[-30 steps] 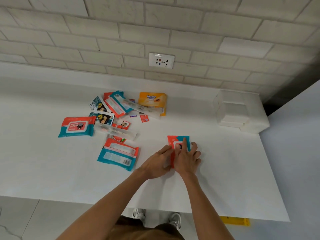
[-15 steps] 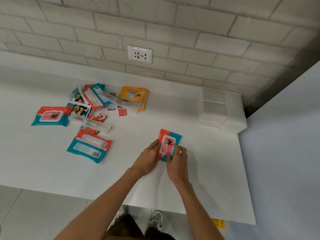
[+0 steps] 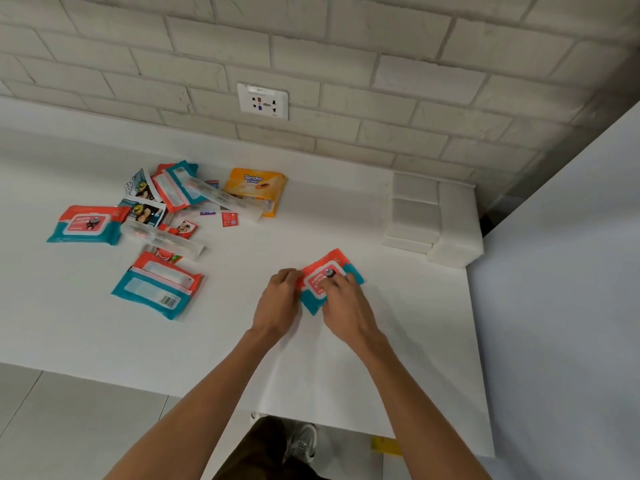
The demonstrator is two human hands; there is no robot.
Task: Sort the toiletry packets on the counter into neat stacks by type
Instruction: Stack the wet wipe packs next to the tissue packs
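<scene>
So, task's thing: a red-and-teal wipes packet [image 3: 337, 263] lay flat and face up, a little askew, on the white tabletop [image 3: 398, 341], right of middle and well apart from the clutter.
Left grip: the left hand [image 3: 278, 303] had its curled fingers closed on the packet's left edge.
Right grip: the right hand [image 3: 344, 306] bent its fingers over the label and seemed to clamp the packet's near right part; the thumb was hard to make out.
Handling: probably light, soft and squashy under slick film. It would likely slide readily and sag if lifted by a corner, so it was best held by two opposite edges.
Same type: a face-up pack [image 3: 86, 225] at far left, a face-down pack [image 3: 159, 289] nearer, and a third pack [image 3: 176, 183] in the pile.
Other types: an orange pack [image 3: 256, 188], two clear sleeves [image 3: 166, 239], and small sachets [image 3: 228, 219].
In the way: one clear sleeve lay across the third pack and the orange pack.
Right side: white blocks [image 3: 433, 220] stood far right, near the stacking spot.
</scene>
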